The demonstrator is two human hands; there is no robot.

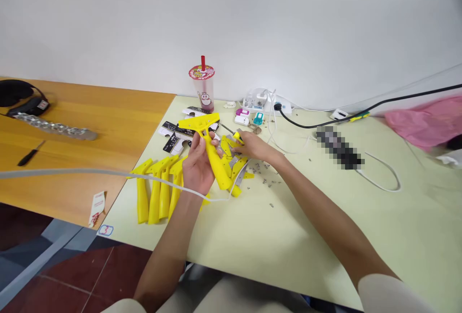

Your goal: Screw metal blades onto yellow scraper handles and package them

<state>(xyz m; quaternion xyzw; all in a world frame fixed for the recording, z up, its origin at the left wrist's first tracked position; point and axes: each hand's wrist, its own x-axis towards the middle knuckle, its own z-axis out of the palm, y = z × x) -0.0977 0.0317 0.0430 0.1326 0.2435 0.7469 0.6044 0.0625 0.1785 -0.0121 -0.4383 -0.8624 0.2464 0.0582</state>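
Through the head camera I have the yellow plastic T-shaped scraper body (219, 163) up off the pale green surface (299, 236), tilted, its wide head toward the wall and its rounded handle slanting down toward me. My left hand (199, 171) is closed around it from beneath and beside, just below the head, with the thumb along the near side. My right hand (251, 144) grips the yellow-and-black handle of a thin-shafted screwdriver (237, 136); the shaft points toward the scraper head, but I can't tell whether the tip touches it. Under and beside the right hand lies a loose heap of flat yellow plastic plates and grey metal pieces (239, 164), with small metallic screws (265, 174) scattered nearby. More yellow plastic scraper bodies (154, 195) lie side by side left of my left wrist, and black-and-white printed cards (176, 142) lie beyond them. I judge the scraper body light and stiff, hardly fragile, though its smooth round handle could roll or slip in loose fingers. The narrow neck under the head looks the best hold, since it steadies the wide part against twisting. A white cable (108, 172) crosses in front of my left wrist and could snag.
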